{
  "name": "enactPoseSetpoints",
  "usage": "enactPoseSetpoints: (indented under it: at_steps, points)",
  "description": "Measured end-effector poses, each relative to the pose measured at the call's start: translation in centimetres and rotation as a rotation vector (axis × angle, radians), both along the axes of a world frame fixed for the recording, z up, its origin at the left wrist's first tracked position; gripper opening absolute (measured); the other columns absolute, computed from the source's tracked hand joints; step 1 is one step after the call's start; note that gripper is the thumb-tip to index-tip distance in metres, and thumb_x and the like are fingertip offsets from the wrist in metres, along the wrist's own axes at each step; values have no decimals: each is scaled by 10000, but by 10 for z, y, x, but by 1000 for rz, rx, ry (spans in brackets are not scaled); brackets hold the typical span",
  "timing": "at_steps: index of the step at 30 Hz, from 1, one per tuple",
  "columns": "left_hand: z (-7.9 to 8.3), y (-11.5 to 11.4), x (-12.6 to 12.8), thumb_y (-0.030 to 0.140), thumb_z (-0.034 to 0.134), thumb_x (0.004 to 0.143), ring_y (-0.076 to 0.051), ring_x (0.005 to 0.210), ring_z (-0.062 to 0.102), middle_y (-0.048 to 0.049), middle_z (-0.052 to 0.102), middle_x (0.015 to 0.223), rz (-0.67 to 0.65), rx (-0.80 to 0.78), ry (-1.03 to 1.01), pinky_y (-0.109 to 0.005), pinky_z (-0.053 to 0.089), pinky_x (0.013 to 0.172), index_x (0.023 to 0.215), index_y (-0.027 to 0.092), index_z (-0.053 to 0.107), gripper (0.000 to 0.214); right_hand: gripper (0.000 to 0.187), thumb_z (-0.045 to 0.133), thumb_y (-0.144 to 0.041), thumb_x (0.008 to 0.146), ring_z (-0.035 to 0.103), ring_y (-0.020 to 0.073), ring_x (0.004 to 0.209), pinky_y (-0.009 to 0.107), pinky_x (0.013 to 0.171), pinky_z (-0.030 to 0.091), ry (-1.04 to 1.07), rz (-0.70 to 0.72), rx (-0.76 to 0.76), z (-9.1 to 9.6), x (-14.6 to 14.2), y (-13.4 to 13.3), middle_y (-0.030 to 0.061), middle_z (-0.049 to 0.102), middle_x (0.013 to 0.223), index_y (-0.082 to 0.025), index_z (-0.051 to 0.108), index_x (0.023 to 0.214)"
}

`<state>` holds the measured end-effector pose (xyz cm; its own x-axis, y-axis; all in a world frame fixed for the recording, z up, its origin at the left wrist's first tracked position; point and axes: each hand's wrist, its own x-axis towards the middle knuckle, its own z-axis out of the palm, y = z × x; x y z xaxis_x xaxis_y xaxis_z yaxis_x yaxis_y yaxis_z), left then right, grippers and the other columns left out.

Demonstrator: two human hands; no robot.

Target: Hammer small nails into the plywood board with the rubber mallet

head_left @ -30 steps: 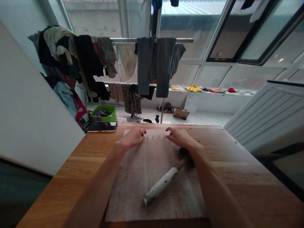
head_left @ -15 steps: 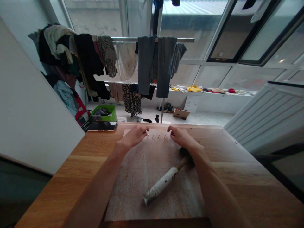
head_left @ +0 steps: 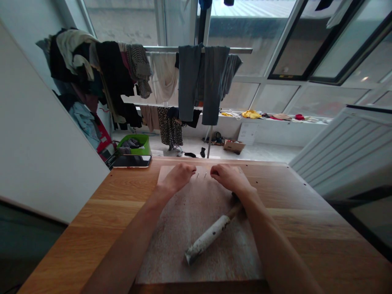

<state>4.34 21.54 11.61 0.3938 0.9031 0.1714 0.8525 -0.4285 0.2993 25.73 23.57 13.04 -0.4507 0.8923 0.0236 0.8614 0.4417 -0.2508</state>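
A wooden board [head_left: 190,228] lies on the table, with two thin upright nails [head_left: 205,174] showing near its far edge. My left hand [head_left: 180,176] is just left of these nails, its fingers curled closed. On the other side my right hand [head_left: 229,177] has its fingers bent together close to the nails. Whatever is between the fingers of either hand, if anything, is hidden. A hammer [head_left: 208,239] with a worn white grip lies diagonally across the board; my right forearm covers most of its dark head.
A phone [head_left: 132,161] lies at the table's far left corner. Beyond the wooden table [head_left: 294,228] stand a clothes rack [head_left: 239,50] hung with laundry, a green basin [head_left: 143,143] and a cardboard box [head_left: 234,146]. A white slatted panel [head_left: 346,151] is at the right.
Both hands have moved inward, closer together, and their fingers are more tightly curled. The outer nails seen before are now hidden behind the hands. The hammer stays in place.
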Motion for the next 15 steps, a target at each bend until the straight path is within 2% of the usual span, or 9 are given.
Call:
enactPoseSetpoints:
  at_steps: [4,7,15]
  points:
    - [-5,1,7,160,553,969,-249,903,716,-131,763,950,3,77,-35,-328,521,836,1015,138,736,190,200,569,-237,925,683,216,947,270,800,467,23,-18,37,12,-6,-8,69,770,1006,-227,768,917]
    - [-8,-1,13,134,523,974,-257,889,721,-138,764,942,-17,67,-23,-328,527,804,1000,127,730,209,192,595,-270,936,695,221,927,269,787,471,31,-24,36,15,-12,-13,78,774,1002,-219,780,934]
    - [-17,-1,17,77,519,950,-222,872,721,-115,766,923,-55,68,-35,-286,518,786,936,129,732,220,160,625,-208,930,693,208,933,255,836,456,71,31,29,-9,-20,-1,100,781,993,-163,775,959]
